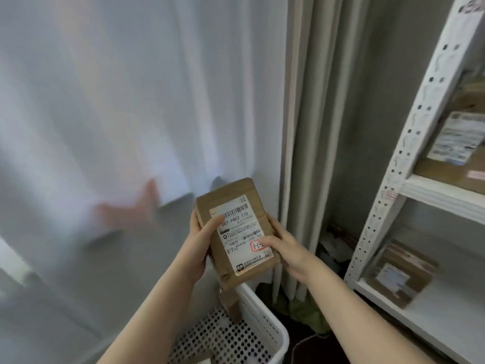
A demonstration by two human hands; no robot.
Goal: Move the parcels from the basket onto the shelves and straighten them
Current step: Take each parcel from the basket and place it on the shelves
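- Parcel (228,198): a flat brown cardboard box held upright above the basket (265,308), with its label (241,232) facing the camera. It is well apart from the shelves (443,193) to the right.
- Left hand (202,243): grips the parcel's left edge. The thumb lies across the front at the label's margin, and the fingers are hidden behind.
- Right hand (286,248): grips the lower right edge. The thumb presses beside a red-outlined sticker (258,246), and the fingers are behind the box.
- Handling, as a judgement: probably light, since thumb-and-finger grips carry it. The cardboard looks stiff and matte, so slipping is unlikely. Its edges look creased, so hard squeezing may dent it. The contents cannot be seen.
- Hold point: the two opposite long edges. One hand spanning the narrow width should be enough for placing.
- Basket contents: a small box (231,303) leans on the inner wall below the parcel.
- Shelves: one box (456,153) sits on the upper level and another (399,274) on the lower. Both are blurred.
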